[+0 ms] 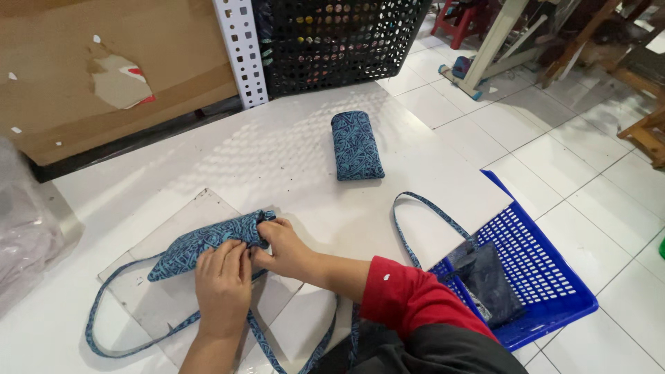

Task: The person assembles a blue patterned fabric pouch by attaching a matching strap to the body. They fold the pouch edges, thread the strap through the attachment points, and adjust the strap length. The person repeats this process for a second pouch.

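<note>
Nearest to the camera: two bare hands, one red sleeve [409, 298] on the right arm. Left hand [223, 285] flat, fingers together, pressing down on the half-rolled blue patterned cloth bag [208, 241]. Right hand [282, 249] closed around the bag's right end, fingers curled and pinching the fabric there. Only one bag in the hands, lying on a thin clear square board [173, 239] on the white table [291, 159]. Dark blue cloth with lighter blue line pattern, rolled into a long soft shape, tilted up to the right. Long strap [104, 305] of the same cloth looping out to the left on the table, another strap loop [422, 215] to the right.

At the right edge of the table: one blue plastic basket [547, 277] with more dark cloth inside, number of pieces not clear.

Further on the table: one finished roll of the same blue patterned cloth [356, 145], well apart from the hands.

At the far side: one black perforated crate [339, 41], one white perforated post [241, 48], one brown cardboard sheet [104, 69]. White tile floor [589, 159] to the right, with wooden furniture legs [644, 131] on it.
</note>
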